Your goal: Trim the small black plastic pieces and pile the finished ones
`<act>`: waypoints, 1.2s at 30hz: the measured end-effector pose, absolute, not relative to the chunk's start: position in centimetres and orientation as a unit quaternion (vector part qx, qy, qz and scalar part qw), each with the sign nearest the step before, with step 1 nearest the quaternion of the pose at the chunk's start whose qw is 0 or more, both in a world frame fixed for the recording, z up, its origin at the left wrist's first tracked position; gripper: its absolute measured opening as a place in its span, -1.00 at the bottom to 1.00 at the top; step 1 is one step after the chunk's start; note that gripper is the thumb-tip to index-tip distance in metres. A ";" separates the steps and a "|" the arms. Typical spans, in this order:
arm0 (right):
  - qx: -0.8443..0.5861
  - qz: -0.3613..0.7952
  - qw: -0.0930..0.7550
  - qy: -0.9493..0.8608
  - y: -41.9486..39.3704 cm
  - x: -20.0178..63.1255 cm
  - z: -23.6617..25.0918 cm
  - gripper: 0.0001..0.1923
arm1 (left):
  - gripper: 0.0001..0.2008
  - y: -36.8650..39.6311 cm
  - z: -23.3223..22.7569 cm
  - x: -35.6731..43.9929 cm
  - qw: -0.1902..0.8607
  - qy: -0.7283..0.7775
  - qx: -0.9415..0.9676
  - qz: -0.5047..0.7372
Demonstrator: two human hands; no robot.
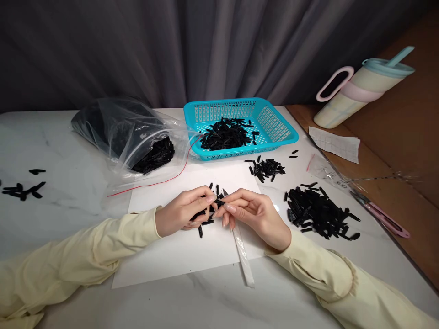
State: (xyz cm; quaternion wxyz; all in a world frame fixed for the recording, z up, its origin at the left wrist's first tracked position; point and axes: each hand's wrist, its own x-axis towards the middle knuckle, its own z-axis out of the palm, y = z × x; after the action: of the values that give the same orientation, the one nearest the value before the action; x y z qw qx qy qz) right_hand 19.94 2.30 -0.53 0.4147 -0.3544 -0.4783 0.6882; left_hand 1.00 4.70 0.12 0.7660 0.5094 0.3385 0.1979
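White desk (103,310) carries everything; clear plastic bag (109,123) at the back left, black pieces showing at its mouth; white sheet of paper (154,260) in front, under the hands; blue basket (291,132) at the back, part-filled with the same pieces; large pile (317,211) right of the paper, small pile (269,169) just in front of the basket.

Left hand (185,208) curled, thumb and forefinger pinching one black piece (220,201) above the paper; right hand (259,214) loosely curled, thumb and forefinger closed on its other end; knife (243,258) runs beneath the right fingers, contact can't be told.

Handling, my guess: piece is light, stiff, maybe brittle; surface could be slick; thin profile leaves little grip area; best taken by its ends, light fingertip pressure, clear of the blade.
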 end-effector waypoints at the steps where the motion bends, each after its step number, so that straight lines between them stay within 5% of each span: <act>1: -0.354 0.687 0.416 -0.479 2.3 19.9 -0.5 -0.89 | -0.78 4.7 0.1 1.0 0.767 0.338 0.508 0.197; 36: -0.359 0.699 0.428 -0.447 2.6 19.8 -0.7 -0.82 | -0.76 4.5 0.2 1.5 0.739 0.338 0.540 0.219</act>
State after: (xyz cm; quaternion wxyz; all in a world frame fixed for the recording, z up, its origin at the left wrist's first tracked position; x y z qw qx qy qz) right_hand 19.77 2.65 -0.72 0.4280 -0.3587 -0.4474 0.6985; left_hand 1.49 4.54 0.24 0.7388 0.5402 0.3380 0.2193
